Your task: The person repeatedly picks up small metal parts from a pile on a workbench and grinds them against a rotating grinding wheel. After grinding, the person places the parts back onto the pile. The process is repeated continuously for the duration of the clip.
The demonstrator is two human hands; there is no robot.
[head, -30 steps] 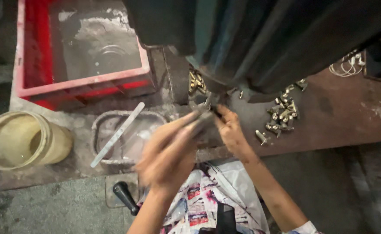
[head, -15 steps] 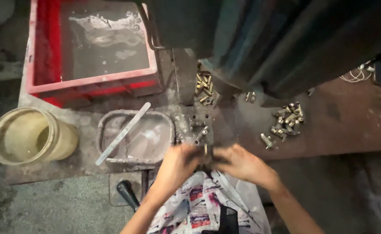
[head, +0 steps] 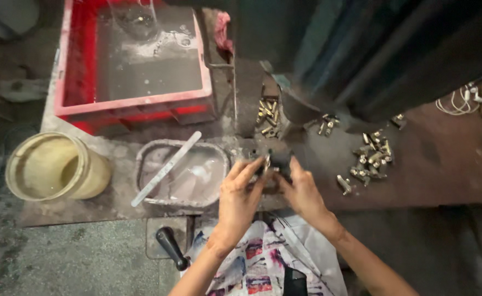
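— Where's the brass part?
— Between both hands at the bench's front edge, right of the tray (head: 181, 174). The part (head: 266, 163) stands roughly upright, against a dark fixture (head: 280, 160).
— Grips?
— Left hand (head: 240, 198) pinches it with closed fingertips; right hand (head: 303, 193) curls on the fixture, and it's unclear whether it grips.

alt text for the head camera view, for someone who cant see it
Seen from above, a person's left hand and right hand meet over a small dark metal fixture on a grimy workbench. A shallow metal tray of milky liquid and a red plastic crate lie to the left, and small brass fittings are scattered to the right.
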